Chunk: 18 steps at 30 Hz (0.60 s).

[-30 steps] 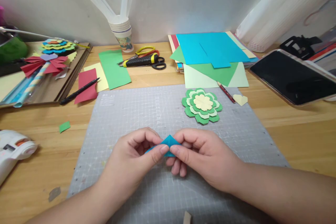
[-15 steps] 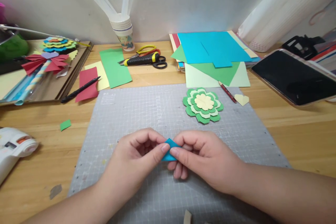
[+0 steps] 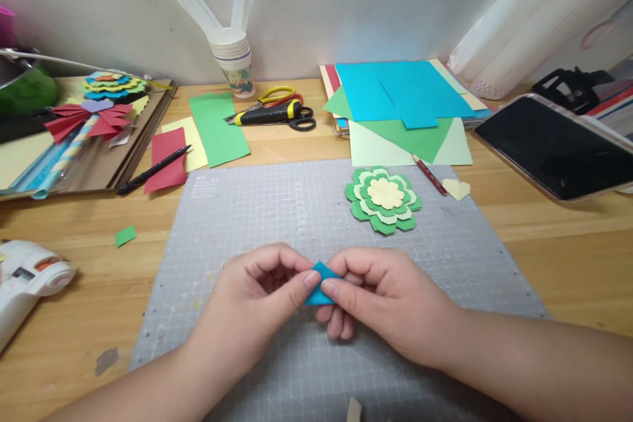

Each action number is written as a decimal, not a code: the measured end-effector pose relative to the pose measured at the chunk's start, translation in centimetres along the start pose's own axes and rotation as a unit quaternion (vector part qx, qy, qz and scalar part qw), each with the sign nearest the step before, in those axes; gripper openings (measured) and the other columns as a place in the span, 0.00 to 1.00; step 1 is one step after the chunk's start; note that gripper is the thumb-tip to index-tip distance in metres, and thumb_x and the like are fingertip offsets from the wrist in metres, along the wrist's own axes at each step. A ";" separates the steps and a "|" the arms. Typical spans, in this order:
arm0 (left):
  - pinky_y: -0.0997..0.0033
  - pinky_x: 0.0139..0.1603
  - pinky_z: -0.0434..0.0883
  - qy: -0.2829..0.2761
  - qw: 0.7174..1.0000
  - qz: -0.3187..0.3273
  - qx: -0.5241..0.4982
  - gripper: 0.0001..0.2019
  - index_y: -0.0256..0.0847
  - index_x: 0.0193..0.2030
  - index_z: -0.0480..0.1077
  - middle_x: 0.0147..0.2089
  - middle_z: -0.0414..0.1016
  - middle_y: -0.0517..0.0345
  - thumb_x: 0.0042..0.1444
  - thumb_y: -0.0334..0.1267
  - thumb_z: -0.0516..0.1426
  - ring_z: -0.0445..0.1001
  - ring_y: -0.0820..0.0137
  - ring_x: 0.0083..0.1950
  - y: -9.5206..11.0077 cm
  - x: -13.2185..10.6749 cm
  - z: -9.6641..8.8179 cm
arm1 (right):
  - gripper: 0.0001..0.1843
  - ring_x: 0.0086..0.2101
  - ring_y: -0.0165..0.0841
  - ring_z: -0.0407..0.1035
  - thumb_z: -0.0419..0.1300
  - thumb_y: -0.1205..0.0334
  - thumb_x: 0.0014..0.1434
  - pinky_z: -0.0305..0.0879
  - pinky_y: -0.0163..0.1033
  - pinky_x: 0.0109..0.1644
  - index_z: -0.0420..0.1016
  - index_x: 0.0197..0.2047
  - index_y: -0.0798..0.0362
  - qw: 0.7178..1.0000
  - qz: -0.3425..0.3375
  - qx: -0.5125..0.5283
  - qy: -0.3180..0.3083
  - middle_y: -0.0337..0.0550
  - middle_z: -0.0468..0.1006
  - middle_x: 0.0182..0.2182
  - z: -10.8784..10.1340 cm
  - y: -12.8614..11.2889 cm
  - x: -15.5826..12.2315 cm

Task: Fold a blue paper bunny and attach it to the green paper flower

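A small folded piece of blue paper (image 3: pixel 321 271) is pinched between both hands above the grey cutting mat (image 3: pixel 247 211). My left hand (image 3: pixel 264 290) grips its left side with thumb and fingers. On the right side, my right hand (image 3: pixel 383 297) presses it with the thumb on top and fingers beneath. The thumbs nearly meet, covering much of the paper. Beyond the right hand lies a layered paper flower (image 3: pixel 386 194) in green, pale green and cream. A dark red pencil (image 3: pixel 428 175) and a cream paper heart (image 3: pixel 455 189) are to its right.
Blue sheets (image 3: pixel 400 92) top a paper stack at the back. Left of them are pliers (image 3: pixel 270 111), green paper (image 3: pixel 220 132) and a paper cup (image 3: pixel 235 66) of white sticks. A black pen (image 3: pixel 153 170), white glue gun (image 3: pixel 34 277) and dark-screened tablet (image 3: pixel 558 145) flank the mat.
Both hands keep the same pinch on the blue paper. The whole view has shifted very slightly; nothing else has visibly moved.
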<state>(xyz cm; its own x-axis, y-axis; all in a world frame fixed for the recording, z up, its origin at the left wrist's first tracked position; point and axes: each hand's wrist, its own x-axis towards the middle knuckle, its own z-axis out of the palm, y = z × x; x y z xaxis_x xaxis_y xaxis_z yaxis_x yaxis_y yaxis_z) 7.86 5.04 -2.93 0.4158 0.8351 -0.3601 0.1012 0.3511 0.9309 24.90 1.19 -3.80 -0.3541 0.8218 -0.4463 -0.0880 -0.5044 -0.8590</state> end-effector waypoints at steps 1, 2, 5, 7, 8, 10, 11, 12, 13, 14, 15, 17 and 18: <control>0.75 0.29 0.72 0.000 1.000 -0.002 -0.002 0.06 0.40 0.26 0.73 0.25 0.76 0.60 0.48 0.39 0.64 0.73 0.73 0.27 0.0 0.0 0.0 | 0.15 0.24 0.24 0.71 0.60 0.49 0.58 0.67 0.29 0.28 0.70 0.32 0.54 1.000 0.002 -0.001 -0.001 0.40 0.77 0.27 0.0 0.0 0.0; 0.75 0.29 0.71 -0.001 1.000 -0.005 -0.004 0.06 0.40 0.26 0.73 0.25 0.76 0.61 0.48 0.39 0.64 0.73 0.73 0.27 0.0 -0.1 0.0 | 0.15 0.24 0.24 0.71 0.60 0.50 0.59 0.67 0.29 0.28 0.70 0.32 0.54 1.000 0.004 -0.003 -0.001 0.40 0.77 0.27 0.0 0.0 0.0; 0.77 0.30 0.71 -0.004 1.000 -0.009 -0.005 0.06 0.40 0.26 0.74 0.26 0.76 0.61 0.49 0.39 0.64 0.73 0.74 0.28 0.1 -0.2 0.0 | 0.15 0.24 0.23 0.70 0.60 0.50 0.59 0.67 0.29 0.28 0.70 0.32 0.55 1.000 0.006 -0.003 -0.001 0.39 0.76 0.26 0.1 0.0 0.1; 0.77 0.30 0.71 -0.008 1.000 -0.007 -0.009 0.06 0.41 0.26 0.74 0.26 0.76 0.61 0.49 0.39 0.64 0.73 0.75 0.28 0.1 -0.2 -0.1 | 0.15 0.24 0.24 0.70 0.60 0.50 0.59 0.67 0.29 0.28 0.70 0.32 0.55 1.000 0.005 -0.003 -0.001 0.39 0.76 0.26 0.1 0.0 0.1; 0.77 0.30 0.71 -0.010 1.000 -0.007 -0.010 0.06 0.41 0.26 0.74 0.26 0.76 0.61 0.50 0.38 0.63 0.73 0.75 0.28 0.1 -0.2 -0.1 | 0.15 0.24 0.24 0.70 0.59 0.50 0.59 0.67 0.29 0.28 0.70 0.32 0.55 1.000 0.005 -0.004 -0.002 0.40 0.76 0.26 0.1 0.1 0.1; 0.77 0.30 0.71 -0.011 1.000 -0.007 -0.013 0.06 0.41 0.26 0.73 0.26 0.75 0.62 0.50 0.38 0.63 0.73 0.75 0.28 0.0 -0.2 -0.1 | 0.14 0.24 0.24 0.70 0.59 0.51 0.60 0.67 0.30 0.29 0.70 0.33 0.54 1.000 0.005 -0.007 -0.005 0.40 0.76 0.27 0.1 0.1 0.0; 0.77 0.30 0.70 -0.010 1.000 -0.007 -0.011 0.06 0.41 0.26 0.73 0.26 0.75 0.62 0.50 0.38 0.63 0.73 0.75 0.28 0.0 -0.2 -0.1 | 0.14 0.24 0.25 0.70 0.58 0.51 0.60 0.67 0.31 0.29 0.70 0.33 0.54 1.000 0.007 -0.008 -0.007 0.40 0.76 0.27 0.1 0.1 0.0; 0.77 0.30 0.70 -0.008 1.000 -0.006 -0.005 0.06 0.41 0.26 0.73 0.25 0.75 0.62 0.50 0.38 0.63 0.72 0.75 0.28 0.0 -0.2 0.0 | 0.14 0.25 0.25 0.70 0.59 0.52 0.60 0.67 0.32 0.29 0.69 0.32 0.54 1.000 0.007 -0.008 -0.007 0.40 0.76 0.27 0.1 0.0 -0.1; 0.77 0.30 0.70 -0.004 1.000 -0.002 0.003 0.06 0.41 0.26 0.73 0.25 0.75 0.62 0.49 0.38 0.63 0.72 0.75 0.27 0.0 -0.2 0.0 | 0.13 0.25 0.26 0.70 0.59 0.52 0.59 0.67 0.32 0.30 0.69 0.32 0.54 1.000 0.002 -0.008 -0.006 0.39 0.75 0.26 0.1 0.0 -0.1; 0.77 0.29 0.69 -0.002 1.000 0.003 0.014 0.06 0.41 0.25 0.73 0.25 0.75 0.62 0.49 0.38 0.63 0.71 0.75 0.27 0.0 -0.2 0.0 | 0.12 0.26 0.26 0.69 0.60 0.54 0.58 0.66 0.32 0.31 0.69 0.31 0.54 1.000 -0.009 -0.014 -0.002 0.38 0.73 0.26 0.1 -0.1 -0.1; 0.77 0.29 0.69 0.001 1.000 0.007 0.026 0.06 0.41 0.25 0.73 0.25 0.74 0.62 0.49 0.38 0.63 0.71 0.75 0.27 0.0 -0.3 0.0 | 0.11 0.26 0.26 0.67 0.61 0.55 0.58 0.65 0.32 0.31 0.68 0.30 0.54 0.999 -0.025 -0.026 0.006 0.36 0.72 0.25 0.1 -0.2 -0.1; 0.77 0.28 0.68 0.005 0.999 0.014 0.052 0.07 0.41 0.25 0.73 0.24 0.74 0.61 0.49 0.39 0.63 0.70 0.74 0.27 0.1 -0.3 0.0 | 0.10 0.25 0.25 0.62 0.61 0.58 0.57 0.60 0.30 0.28 0.68 0.29 0.53 0.995 -0.064 -0.074 0.026 0.34 0.67 0.23 0.1 -0.3 -0.1; 0.77 0.28 0.67 0.004 0.998 0.016 0.061 0.07 0.41 0.24 0.72 0.24 0.74 0.61 0.49 0.40 0.63 0.70 0.74 0.27 0.1 -0.3 0.0 | 0.10 0.24 0.25 0.60 0.60 0.59 0.58 0.57 0.30 0.27 0.67 0.28 0.53 0.991 -0.079 -0.102 0.034 0.33 0.66 0.23 0.0 -0.3 -0.2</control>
<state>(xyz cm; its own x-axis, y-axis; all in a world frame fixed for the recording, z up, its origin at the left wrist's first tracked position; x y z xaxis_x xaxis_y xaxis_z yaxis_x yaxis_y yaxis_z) 7.80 4.82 -2.77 0.4133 0.8487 -0.3300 0.1973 0.2703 0.9423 24.98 1.22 -3.42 -0.2860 0.9061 -0.3117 0.0551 -0.3092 -0.9494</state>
